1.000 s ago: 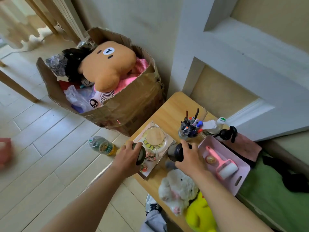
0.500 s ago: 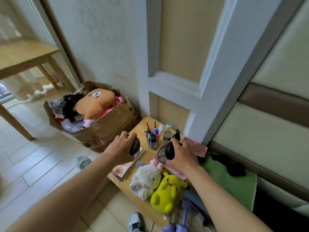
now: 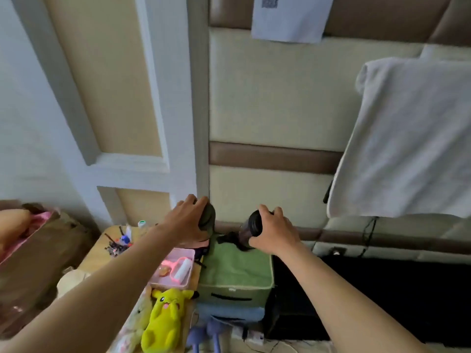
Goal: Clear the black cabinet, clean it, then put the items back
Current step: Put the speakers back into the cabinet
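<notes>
My left hand (image 3: 187, 220) grips a dark round container (image 3: 208, 220) and holds it in the air above the pink tray (image 3: 178, 282). My right hand (image 3: 274, 231) grips a second dark cylindrical bottle (image 3: 251, 229), held above the green fabric box (image 3: 234, 272). The black cabinet (image 3: 397, 296) is at the lower right, and its top surface shows dark and bare. Both containers are partly hidden by my fingers.
A wooden side table (image 3: 95, 256) carries a pen cup (image 3: 116, 247), a small bottle (image 3: 142, 224), the tray with a lint roller (image 3: 182, 270), and plush toys including a yellow one (image 3: 164, 317). A cardboard box (image 3: 38, 253) stands left. A white towel (image 3: 413, 138) hangs at the right.
Both hands have lifted their dark containers up and to the right, away from the wooden table toward the green box. The view has swung right, bringing the black cabinet and towel into sight.
</notes>
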Demonstrator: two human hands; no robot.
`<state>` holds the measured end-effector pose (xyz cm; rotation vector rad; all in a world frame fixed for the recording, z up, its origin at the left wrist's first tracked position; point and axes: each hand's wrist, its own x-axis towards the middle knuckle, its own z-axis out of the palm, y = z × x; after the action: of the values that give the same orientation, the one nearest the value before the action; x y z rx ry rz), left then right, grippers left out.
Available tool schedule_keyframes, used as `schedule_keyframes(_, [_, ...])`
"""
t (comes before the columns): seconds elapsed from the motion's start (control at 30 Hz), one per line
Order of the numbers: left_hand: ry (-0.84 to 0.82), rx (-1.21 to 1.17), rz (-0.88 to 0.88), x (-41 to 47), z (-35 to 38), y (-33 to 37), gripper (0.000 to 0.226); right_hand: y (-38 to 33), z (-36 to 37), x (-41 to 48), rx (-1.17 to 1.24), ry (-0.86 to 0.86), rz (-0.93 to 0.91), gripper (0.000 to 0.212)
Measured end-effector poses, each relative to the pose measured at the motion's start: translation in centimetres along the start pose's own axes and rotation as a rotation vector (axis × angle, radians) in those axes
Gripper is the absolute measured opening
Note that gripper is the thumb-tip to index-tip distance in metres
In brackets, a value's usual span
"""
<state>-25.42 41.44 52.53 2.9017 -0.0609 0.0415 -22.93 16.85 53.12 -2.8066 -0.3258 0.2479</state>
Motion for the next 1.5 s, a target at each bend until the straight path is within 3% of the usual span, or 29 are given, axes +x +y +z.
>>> schedule_keyframes(0.23, [-0.075,-0.014,0.401,4.3,0.4,10.9,0.091,8.5,-5.1,-7.4,-0.023,0.158,0.33,0.088])
schedule_keyframes(0.6, [-0.228,-0.057,0.865,2.5,3.6,32.8,0.091,22.4,-7.5,-23.5,0.106,0.347,0.83,0.09])
schedule_keyframes(0.8, [-0.281,-0.016,1.053,0.1,7.0,45.9,0.085,31.1,-8.0,-32.2,0.154,0.39,0.971,0.09])
schedule_keyframes(1.17, [-0.381,-0.067,1.117,-2.3,14.7,68.5,0.095,49.4,-11.2,-45.0,0.177,0.4,1.123,0.084])
schedule_keyframes(1.5, [-0.468,-0.08,1.135,0.8,23.3,83.5,0.097,64.3,-11.2,-45.4,0.286,0.374,1.196,0.088])
